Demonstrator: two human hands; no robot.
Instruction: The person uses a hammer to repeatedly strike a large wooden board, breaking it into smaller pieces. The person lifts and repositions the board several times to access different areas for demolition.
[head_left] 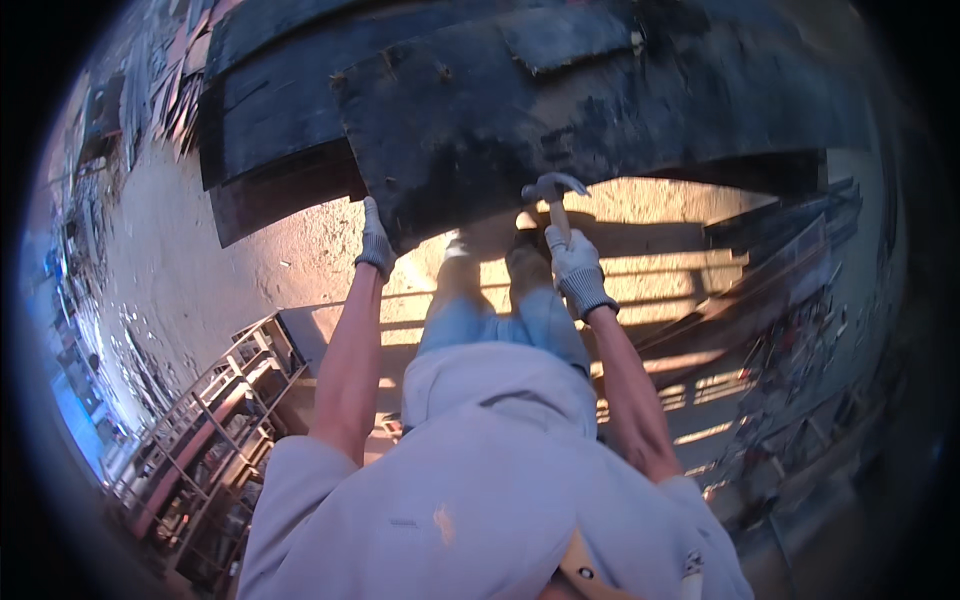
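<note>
**A dark sheet [450, 140] and a hammer [556, 190] at its near edge**

Largest item: the dark sheet, scuffed, across the top of the view in front of the person, overlapping other dark panels [275, 115] to its left. Below and around: sunlit ground [165, 240] with barred shadows. Lower left: a metal rack [205, 410] loaded with long pieces, well apart from the work.

Left hand [374, 240], gloved: at the sheet's near left corner, one digit pointing up along the edge. Other fingers hidden — cannot tell how far it is closed. Right hand [578, 265], gloved: fingers wrapped around the hammer handle, a full grip. Hammer head: overlaps the near edge in this view; contact cannot be told.

Judgement: step in hand looks like steadying the sheet while positioning the hammer. Next move calls for a firm left hold — and fingers clear of the hammer head.
</note>
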